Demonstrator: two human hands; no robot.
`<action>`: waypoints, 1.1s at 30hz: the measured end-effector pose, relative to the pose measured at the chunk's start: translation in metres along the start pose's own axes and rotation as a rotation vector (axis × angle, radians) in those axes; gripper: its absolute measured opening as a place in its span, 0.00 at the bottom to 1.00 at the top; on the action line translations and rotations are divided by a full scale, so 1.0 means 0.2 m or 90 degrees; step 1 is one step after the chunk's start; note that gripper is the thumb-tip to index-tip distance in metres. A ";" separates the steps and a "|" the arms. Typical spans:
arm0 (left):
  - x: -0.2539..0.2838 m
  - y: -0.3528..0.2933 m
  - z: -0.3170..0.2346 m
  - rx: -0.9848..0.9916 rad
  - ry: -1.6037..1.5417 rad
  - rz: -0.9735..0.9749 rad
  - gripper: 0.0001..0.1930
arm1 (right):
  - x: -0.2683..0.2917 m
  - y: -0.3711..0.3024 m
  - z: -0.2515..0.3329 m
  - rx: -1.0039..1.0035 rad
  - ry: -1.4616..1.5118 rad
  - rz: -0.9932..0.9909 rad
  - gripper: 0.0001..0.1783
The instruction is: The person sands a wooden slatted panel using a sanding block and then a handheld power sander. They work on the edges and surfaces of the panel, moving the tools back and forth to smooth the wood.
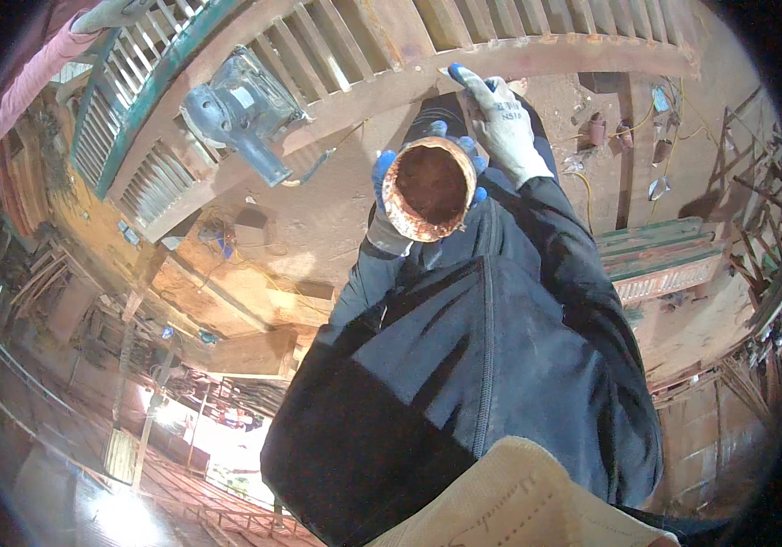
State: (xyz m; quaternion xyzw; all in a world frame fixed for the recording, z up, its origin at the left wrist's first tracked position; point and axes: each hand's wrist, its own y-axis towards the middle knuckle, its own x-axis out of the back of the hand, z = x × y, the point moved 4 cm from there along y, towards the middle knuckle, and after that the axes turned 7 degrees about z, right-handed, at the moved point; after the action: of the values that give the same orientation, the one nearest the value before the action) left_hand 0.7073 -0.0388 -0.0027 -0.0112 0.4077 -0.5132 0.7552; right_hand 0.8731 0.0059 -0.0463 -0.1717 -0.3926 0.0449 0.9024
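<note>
The round container (392, 196) sat on the wearer's side of the slatted panel (391, 87), left hand (389, 236) clutching it; the right hand (505, 128), unclenched, pointed a finger at the panel's edge!

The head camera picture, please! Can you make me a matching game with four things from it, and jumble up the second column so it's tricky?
Column one
1. Pot
2. Power tool
3. Right hand
4. Jacket

Column two
A. dark, with a long zip
B. held in the left hand, brown inside
C. in a whitish glove with blue fingertips, by the panel's edge
D. lying on the slatted panel

Right pairs
1-B, 2-D, 3-C, 4-A
</note>
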 end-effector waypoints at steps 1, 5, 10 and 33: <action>0.00 0.00 -0.02 -0.006 0.040 0.029 0.42 | 0.00 0.03 0.02 0.002 -0.029 0.010 0.23; 0.04 -0.06 -0.08 -0.043 0.035 0.068 0.38 | -0.06 0.10 0.06 0.015 -0.137 0.024 0.24; 0.01 -0.07 -0.11 -0.017 -0.025 0.137 0.46 | -0.14 0.11 0.06 -0.012 -0.205 0.034 0.26; -0.07 -0.09 -0.16 0.018 0.026 0.145 0.44 | -0.05 0.14 0.15 0.026 -0.008 -0.064 0.22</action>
State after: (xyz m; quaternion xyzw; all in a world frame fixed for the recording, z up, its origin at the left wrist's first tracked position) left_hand 0.6717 -0.0240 -0.0074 0.0567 0.4145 -0.4299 0.8001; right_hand 0.8462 0.0377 -0.0443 -0.1333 -0.4052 0.0080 0.9044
